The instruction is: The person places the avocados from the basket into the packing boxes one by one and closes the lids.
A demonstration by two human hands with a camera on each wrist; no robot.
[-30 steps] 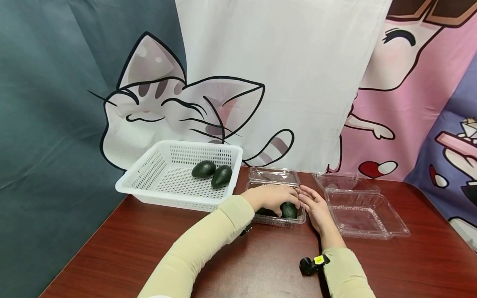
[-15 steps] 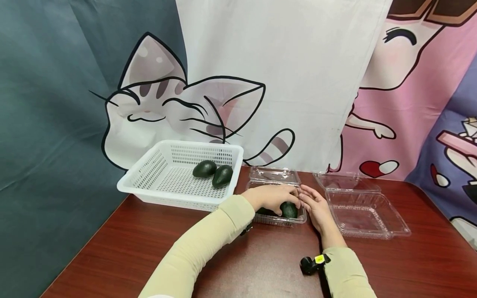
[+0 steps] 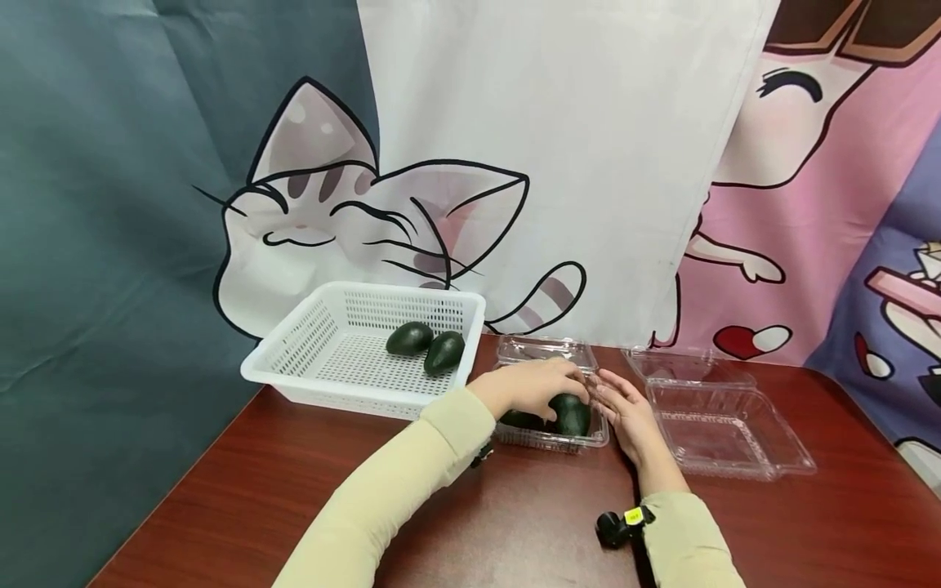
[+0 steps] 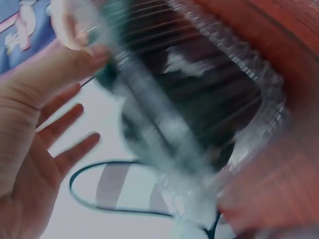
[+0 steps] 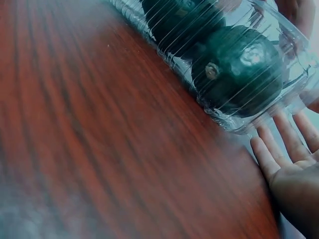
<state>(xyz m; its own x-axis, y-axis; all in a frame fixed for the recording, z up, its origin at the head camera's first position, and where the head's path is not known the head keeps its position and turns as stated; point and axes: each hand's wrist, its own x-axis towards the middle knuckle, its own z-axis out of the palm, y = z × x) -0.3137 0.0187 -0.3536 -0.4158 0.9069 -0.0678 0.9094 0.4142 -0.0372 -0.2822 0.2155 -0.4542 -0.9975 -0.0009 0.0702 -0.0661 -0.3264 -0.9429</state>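
Two dark green avocados sit in a clear plastic clamshell box (image 3: 544, 441), its lid (image 3: 540, 349) folded back. One avocado (image 3: 572, 416) lies at the right end; the other (image 5: 177, 22) is beside it, partly covered by my left hand in the head view. My left hand (image 3: 531, 387) is above the box, thumb and fingers spread loosely over the right-end avocado; whether they touch it is unclear. In the blurred left wrist view its fingers look extended. My right hand (image 3: 626, 416) has straight fingers against the right end of the box.
A white perforated basket (image 3: 353, 398) stands at the left with two avocados (image 3: 426, 347) in it. Another clear clamshell box (image 3: 724, 433) lies opened at the right. A cartoon-printed cloth (image 3: 617, 163) hangs behind the wooden table (image 3: 515, 523).
My left hand has lifted slightly off the right-end avocado, exposing more of it. The right hand stays at the box's end. The head view has shifted a little.
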